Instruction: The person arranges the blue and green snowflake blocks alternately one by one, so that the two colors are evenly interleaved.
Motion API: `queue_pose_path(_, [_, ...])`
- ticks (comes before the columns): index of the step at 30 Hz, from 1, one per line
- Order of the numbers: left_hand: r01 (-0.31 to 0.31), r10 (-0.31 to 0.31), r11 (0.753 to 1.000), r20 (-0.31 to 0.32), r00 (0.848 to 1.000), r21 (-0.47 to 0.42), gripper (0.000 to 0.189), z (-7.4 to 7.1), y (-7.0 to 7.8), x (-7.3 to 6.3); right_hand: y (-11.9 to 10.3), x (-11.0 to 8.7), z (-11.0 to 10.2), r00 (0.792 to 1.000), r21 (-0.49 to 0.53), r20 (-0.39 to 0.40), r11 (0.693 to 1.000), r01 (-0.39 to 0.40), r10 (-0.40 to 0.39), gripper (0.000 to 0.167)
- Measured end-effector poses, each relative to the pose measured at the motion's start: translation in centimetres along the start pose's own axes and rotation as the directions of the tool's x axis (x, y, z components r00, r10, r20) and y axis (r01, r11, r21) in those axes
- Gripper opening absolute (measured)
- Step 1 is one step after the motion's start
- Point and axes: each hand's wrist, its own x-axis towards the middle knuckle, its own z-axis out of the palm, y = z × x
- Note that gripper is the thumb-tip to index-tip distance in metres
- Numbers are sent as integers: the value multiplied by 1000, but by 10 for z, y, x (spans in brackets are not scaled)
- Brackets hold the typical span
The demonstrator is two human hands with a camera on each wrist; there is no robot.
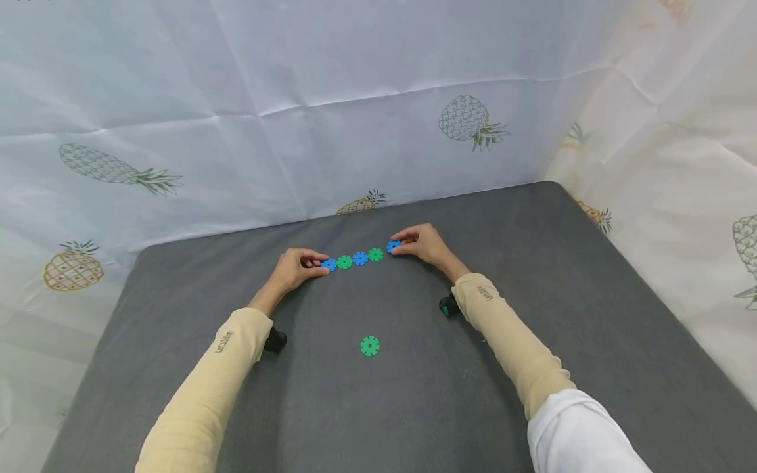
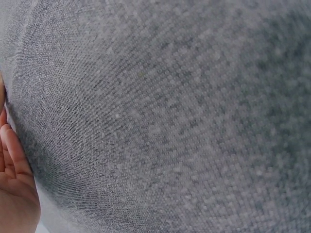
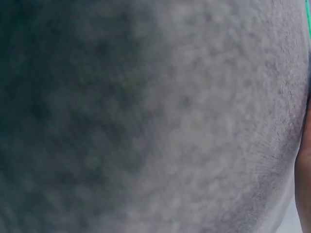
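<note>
Near the far edge of the table, notched plastic discs lie in a slightly slanting row. My left hand [image 1: 292,268] pinches the blue disc [image 1: 328,264] at the row's left end between thumb and fingers. To its right come a green disc [image 1: 344,262], a blue disc [image 1: 360,258] and another green disc [image 1: 375,254]. Past a small gap, my right hand [image 1: 423,243] pinches a further blue disc [image 1: 393,246], partly covered by the fingertips. The left wrist view shows a bit of the left hand [image 2: 17,179] at its edge; neither wrist view shows the grip.
A loose green disc [image 1: 370,346] lies on the grey cloth-covered table [image 1: 331,394], nearer to me than the row. Behind and to the right hangs a white curtain [image 1: 355,157] with pineapple prints. Black wrist cameras [image 1: 275,341] sit under both forearms, close to the cloth.
</note>
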Motion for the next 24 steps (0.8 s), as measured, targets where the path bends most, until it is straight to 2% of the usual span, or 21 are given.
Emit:
queue_pose_path(10, [6,-6,1000,4,1000,-1,29,0,-1,1,-1,1,2,999,-127,2,991,48,-49,26])
queue_pose_path(24, [12,-12,1000,9,1000,-3,29,0,-2,1,-5,2,3,1000,-151,21,988,17,-14,29])
